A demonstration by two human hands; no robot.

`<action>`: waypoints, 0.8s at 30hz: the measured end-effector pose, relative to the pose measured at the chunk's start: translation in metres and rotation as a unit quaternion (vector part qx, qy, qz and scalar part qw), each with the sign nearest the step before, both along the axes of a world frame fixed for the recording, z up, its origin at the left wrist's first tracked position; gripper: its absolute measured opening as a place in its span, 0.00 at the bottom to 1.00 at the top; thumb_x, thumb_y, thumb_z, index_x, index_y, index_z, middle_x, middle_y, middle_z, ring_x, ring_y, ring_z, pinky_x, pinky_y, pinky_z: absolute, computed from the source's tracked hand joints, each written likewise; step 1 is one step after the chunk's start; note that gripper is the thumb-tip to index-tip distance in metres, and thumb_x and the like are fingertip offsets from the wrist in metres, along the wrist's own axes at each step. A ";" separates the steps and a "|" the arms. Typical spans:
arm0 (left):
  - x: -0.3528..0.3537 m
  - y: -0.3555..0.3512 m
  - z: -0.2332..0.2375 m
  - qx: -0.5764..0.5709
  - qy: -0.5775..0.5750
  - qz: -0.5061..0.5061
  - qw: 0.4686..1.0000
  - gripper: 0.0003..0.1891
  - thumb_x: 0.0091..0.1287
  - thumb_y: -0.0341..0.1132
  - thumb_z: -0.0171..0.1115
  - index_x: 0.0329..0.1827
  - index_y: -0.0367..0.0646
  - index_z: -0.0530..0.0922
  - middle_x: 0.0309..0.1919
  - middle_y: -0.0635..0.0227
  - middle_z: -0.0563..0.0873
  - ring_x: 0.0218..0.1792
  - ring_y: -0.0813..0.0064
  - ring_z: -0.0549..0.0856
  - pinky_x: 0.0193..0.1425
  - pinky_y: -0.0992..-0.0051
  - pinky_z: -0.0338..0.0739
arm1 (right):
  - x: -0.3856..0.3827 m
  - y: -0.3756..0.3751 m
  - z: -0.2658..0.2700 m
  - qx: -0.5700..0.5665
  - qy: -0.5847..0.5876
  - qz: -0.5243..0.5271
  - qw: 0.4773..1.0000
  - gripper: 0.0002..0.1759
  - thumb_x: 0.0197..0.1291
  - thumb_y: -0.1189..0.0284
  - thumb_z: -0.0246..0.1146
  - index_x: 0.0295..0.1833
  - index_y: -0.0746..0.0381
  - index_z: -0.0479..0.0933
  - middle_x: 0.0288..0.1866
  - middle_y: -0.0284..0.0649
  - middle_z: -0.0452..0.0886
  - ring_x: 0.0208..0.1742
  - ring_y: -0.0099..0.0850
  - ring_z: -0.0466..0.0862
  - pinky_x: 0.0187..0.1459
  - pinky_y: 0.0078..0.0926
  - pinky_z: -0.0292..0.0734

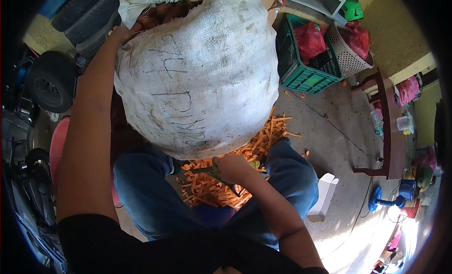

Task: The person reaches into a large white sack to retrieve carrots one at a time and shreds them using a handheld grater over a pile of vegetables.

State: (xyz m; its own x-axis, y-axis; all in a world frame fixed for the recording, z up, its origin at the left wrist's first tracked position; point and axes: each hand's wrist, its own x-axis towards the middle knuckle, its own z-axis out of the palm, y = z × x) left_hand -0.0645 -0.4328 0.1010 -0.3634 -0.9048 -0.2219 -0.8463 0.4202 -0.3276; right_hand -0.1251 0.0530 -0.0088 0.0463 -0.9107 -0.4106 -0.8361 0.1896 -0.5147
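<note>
A large white woven sack (197, 76) with dark handwriting fills the upper middle, and reddish-brown roundish items (165, 12) show at its open top. My left hand (123, 34) is closed on the sack's edge at the upper left. Below the sack, my right hand (230, 169) is closed around a dark green-handled tool (214, 172), whose full shape is partly hidden. Many orange strips and pieces (212, 191) lie heaped between my knees, under the tool and the sack's lower edge.
A green crate (301, 76) and white basket (346, 57) hold red plastic bags at upper right. A brown wooden frame (388, 128), blue fan (375, 198) and white carton (323, 198) are on the right. Tyres (52, 83) and a red tub (57, 147) are left.
</note>
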 end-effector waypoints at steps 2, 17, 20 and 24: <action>0.003 0.002 0.000 0.012 -0.009 0.005 1.000 0.29 0.55 0.55 0.47 0.50 0.39 0.72 0.56 0.51 0.65 0.54 0.56 0.68 0.55 0.63 0.62 | -0.002 -0.002 0.002 0.001 0.000 -0.001 1.000 0.14 0.48 0.64 0.55 0.36 0.63 0.71 0.27 0.46 0.77 0.33 0.42 0.78 0.36 0.37 0.72; 0.040 0.069 0.093 -0.273 0.286 -0.310 0.864 0.13 0.60 0.36 0.49 0.41 0.37 0.72 0.51 0.56 0.66 0.46 0.58 0.74 0.48 0.70 0.70 | -0.006 -0.005 0.006 -0.021 -0.001 -0.001 1.000 0.14 0.48 0.63 0.54 0.35 0.63 0.70 0.26 0.45 0.77 0.32 0.42 0.78 0.35 0.37 0.71; 0.052 0.101 0.106 -0.266 0.358 -0.355 0.822 0.15 0.61 0.38 0.48 0.45 0.37 0.71 0.51 0.61 0.67 0.43 0.66 0.76 0.48 0.73 0.71 | -0.004 -0.004 0.007 -0.009 -0.001 0.000 1.000 0.14 0.49 0.63 0.53 0.36 0.63 0.70 0.27 0.45 0.77 0.33 0.42 0.77 0.36 0.37 0.71; 0.054 0.177 0.090 0.285 0.803 -0.116 0.510 0.17 0.63 0.41 0.45 0.47 0.37 0.68 0.48 0.60 0.72 0.46 0.69 0.75 0.48 0.69 0.73 | -0.001 -0.002 0.008 0.003 0.009 0.009 1.000 0.15 0.48 0.63 0.53 0.37 0.63 0.70 0.30 0.45 0.77 0.35 0.42 0.77 0.37 0.37 0.71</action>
